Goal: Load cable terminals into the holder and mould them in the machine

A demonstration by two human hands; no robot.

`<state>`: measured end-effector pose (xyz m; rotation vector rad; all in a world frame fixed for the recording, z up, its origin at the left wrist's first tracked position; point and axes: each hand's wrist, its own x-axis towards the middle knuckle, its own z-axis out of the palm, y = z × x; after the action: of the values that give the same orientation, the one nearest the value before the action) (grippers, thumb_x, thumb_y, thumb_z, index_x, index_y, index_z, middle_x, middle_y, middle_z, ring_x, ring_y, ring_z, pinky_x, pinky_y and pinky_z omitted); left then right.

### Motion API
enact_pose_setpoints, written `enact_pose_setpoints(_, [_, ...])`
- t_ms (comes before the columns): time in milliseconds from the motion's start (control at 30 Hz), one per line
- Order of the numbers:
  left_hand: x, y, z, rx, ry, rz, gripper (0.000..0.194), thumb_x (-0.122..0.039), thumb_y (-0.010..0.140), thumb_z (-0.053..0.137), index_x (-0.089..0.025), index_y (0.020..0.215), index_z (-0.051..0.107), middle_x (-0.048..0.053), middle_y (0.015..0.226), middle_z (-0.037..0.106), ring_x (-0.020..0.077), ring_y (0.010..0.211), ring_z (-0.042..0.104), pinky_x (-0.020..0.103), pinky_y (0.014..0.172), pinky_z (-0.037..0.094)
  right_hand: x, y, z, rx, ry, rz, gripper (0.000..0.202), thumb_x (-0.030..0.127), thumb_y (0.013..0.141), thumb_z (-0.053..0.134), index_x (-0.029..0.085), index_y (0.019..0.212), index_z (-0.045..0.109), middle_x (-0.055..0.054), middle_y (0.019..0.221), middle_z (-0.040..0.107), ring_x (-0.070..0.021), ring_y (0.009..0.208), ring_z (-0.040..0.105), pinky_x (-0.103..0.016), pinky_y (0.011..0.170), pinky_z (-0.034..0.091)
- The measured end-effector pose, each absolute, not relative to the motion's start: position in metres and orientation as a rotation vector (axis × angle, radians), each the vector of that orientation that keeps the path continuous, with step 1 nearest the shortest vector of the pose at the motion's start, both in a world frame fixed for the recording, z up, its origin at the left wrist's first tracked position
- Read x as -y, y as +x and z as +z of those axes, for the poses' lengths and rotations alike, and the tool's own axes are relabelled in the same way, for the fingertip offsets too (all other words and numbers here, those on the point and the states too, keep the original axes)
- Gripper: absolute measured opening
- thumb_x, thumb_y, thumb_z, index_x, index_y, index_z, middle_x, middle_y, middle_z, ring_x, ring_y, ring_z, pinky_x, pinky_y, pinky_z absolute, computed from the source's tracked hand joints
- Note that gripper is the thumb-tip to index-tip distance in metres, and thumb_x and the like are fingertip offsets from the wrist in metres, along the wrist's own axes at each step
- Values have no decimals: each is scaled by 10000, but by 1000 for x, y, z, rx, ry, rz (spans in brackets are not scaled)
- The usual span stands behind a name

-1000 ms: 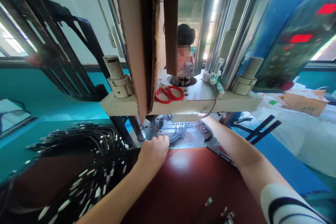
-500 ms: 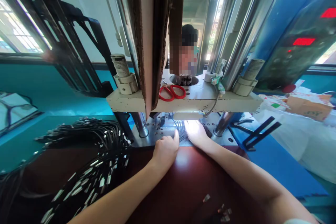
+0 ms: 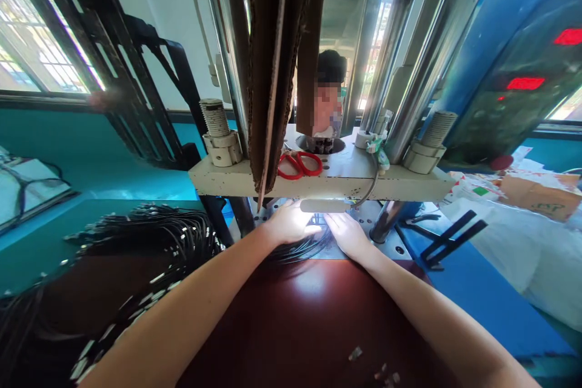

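Note:
Both hands reach under the thick cream plate of a press (image 3: 364, 185), into bright lamp light. My left hand (image 3: 291, 224) lies above a bunch of dark cables (image 3: 297, 251), its thumb pointing right and its fingertips hidden by the lamp and plate. Close by on the right, my right hand (image 3: 348, 235) reaches in with its fingers together at the ends of the cables. Glare hides what its fingertips touch. The cables curve over the metal base (image 3: 334, 251) between and below the hands.
Red-handled scissors (image 3: 300, 165) lie on the press plate beside brown cardboard (image 3: 277, 103). A large cable bundle (image 3: 182, 224) covers the left side. Small connectors (image 3: 355, 353) lie on the dark red table (image 3: 291, 327). Behind the press is a person (image 3: 330, 97).
My left hand has moved forward and up, under the plate's edge, and its thumb is lower. More dark cables show beneath it. My right hand has shifted slightly right.

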<state>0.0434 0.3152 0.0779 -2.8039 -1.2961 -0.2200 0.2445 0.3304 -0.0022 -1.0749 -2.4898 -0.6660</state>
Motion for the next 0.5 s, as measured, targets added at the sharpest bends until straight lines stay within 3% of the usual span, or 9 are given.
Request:
enact_pose_setpoints(233, [-347,-8,49,1183,-2775,-3,301,-333,818,510,-194,1078,572,92,1245,521,230,1205,407,376,989,328,-328,242,5,2508,-1094,-634,265,114,889,399,87,1069,592,-130,970,641,-238,939,556,-372,849,439])
enact_pose_setpoints(500, [-339,15,50,977,-2749,-128,439,-114,748,475,-180,1182,504,109,1304,467,228,1245,362,368,1021,288,-329,242,4,2535,-1099,-626,291,124,896,362,90,1077,588,-123,905,632,-233,868,548,-371,834,424])
